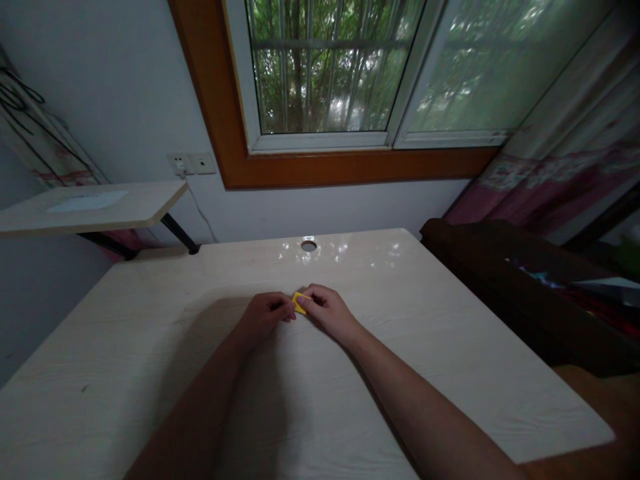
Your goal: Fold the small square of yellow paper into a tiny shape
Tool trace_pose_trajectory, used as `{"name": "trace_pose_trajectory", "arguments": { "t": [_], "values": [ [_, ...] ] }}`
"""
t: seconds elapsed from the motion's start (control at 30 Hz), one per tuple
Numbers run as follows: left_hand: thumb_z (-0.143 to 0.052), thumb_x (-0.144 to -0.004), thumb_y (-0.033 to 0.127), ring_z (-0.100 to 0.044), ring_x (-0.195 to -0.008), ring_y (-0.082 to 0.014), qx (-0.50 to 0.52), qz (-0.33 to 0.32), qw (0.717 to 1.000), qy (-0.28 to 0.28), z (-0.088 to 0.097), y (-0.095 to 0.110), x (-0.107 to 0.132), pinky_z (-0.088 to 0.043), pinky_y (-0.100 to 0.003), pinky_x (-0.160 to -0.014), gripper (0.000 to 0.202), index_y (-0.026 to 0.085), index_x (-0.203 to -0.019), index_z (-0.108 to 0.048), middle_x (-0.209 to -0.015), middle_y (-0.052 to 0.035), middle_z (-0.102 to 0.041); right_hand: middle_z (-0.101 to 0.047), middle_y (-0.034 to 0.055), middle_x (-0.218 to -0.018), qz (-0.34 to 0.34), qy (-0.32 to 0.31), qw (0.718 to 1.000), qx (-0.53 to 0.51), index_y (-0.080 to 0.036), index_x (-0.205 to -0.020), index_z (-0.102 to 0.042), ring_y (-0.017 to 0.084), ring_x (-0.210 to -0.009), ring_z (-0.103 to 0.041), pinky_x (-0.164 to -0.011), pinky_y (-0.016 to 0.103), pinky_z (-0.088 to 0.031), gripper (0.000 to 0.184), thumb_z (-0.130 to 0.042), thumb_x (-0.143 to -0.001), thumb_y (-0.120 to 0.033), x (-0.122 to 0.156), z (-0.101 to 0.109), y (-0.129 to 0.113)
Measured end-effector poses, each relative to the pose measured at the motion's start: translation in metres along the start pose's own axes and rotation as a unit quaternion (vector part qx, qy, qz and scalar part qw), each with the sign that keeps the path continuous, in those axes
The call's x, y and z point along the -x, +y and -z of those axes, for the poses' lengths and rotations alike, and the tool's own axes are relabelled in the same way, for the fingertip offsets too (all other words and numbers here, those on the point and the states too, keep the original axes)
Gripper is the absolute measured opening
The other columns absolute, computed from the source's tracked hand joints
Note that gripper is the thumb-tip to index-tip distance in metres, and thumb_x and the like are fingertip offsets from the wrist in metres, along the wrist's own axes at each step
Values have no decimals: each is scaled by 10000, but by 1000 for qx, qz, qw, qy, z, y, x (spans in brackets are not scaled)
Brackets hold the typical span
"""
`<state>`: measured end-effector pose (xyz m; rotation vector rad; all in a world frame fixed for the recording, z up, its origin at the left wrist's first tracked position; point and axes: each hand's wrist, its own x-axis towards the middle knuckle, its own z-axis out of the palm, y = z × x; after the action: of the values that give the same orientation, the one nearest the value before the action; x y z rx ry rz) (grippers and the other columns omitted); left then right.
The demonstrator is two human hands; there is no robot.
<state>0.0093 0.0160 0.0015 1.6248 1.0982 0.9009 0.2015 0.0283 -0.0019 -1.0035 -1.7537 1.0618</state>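
Note:
A small flat yellow piece (301, 302) with straight edges, like folded paper, is held just above or on the pale wood-grain table (400, 373). My right hand (327, 311) pinches it, the thumb lying on its upper face and the fingers behind. From the other side, my left hand (267, 316) grips its left edge between thumb and fingertips. Both hands are close together near the middle of the table. The fingers hide much of the piece, so its full shape cannot be made out.
A round cable hole (309, 246) is near the table's back edge. On the left, a raised shelf (145, 207) on black legs carries a pale sheet (87, 201). A dark wooden piece of furniture (480, 280) stands along the right edge. Behind is a window (325, 73).

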Motion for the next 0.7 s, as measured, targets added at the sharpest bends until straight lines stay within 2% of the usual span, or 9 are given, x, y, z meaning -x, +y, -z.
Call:
{"name": "trace_pose_trajectory", "arguments": {
  "t": [0.27, 0.7],
  "values": [
    [-612, -822, 376, -611, -628, -139, 7, -4, 1000, -1, 0, -1, 0, -486, -241, -637, 274, 137, -713, -694, -683, -47, -691, -621, 19, -737, 33, 7, 999, 26, -178, -749, -665, 149, -696, -561, -662, 254, -423, 245, -558, -895, -342, 1, 1, -7],
    [-625, -809, 347, -614, -637, -135, 37, -4, 999, -6, 2, 0, 1, -493, -245, -640, 245, 131, -730, -707, -698, -49, -698, -599, 18, -724, 36, 22, 999, 14, -182, -734, -667, 156, -701, -552, -662, 257, -421, 239, -557, -884, -332, 1, -3, -5]
  ]
}}
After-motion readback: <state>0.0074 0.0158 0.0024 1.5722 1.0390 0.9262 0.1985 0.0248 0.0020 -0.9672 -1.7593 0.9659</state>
